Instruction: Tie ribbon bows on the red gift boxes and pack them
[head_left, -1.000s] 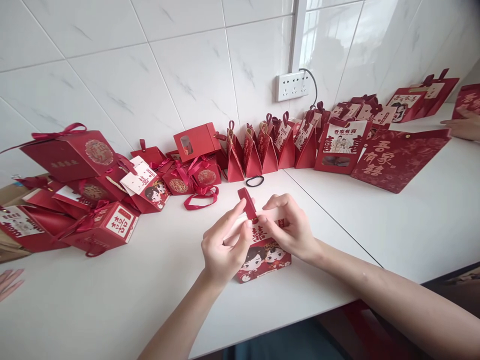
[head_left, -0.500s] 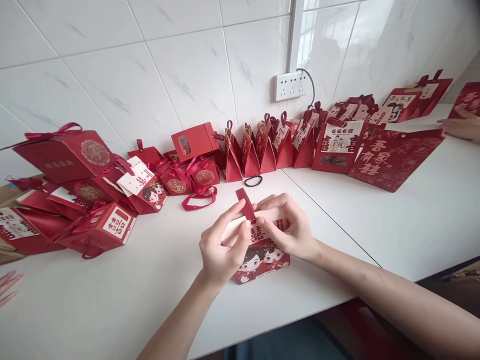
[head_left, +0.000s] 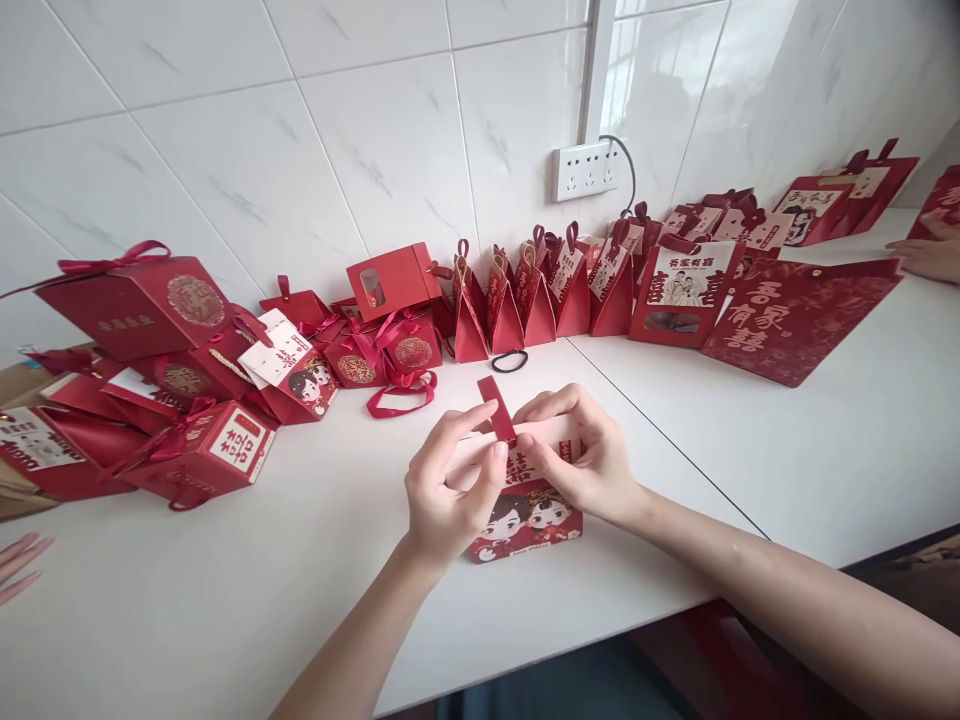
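A small red and pale gift box (head_left: 529, 520) with two cartoon faces stands on the white table, near its front edge. A dark red strip (head_left: 496, 408) sticks up from the top of the box. My left hand (head_left: 454, 490) pinches the left part of the box top, its index finger against the strip and its thumb near the strip's base. The fingers of my right hand (head_left: 581, 455) are closed round the top on the right, thumb in front. Some fingers of both hands are hidden behind the box.
Red boxes with ribbons (head_left: 131, 305) are piled at the left. Upright red packages (head_left: 541, 305) line the tiled wall, below a socket (head_left: 585, 170). A black loop (head_left: 509, 361) lies before them. Another person's hands show at the left edge (head_left: 22, 565) and right edge (head_left: 930, 250).
The view has shifted slightly. My hands keep their hold on the box, and the strip still stands up between them. My left index finger has moved slightly along the strip.
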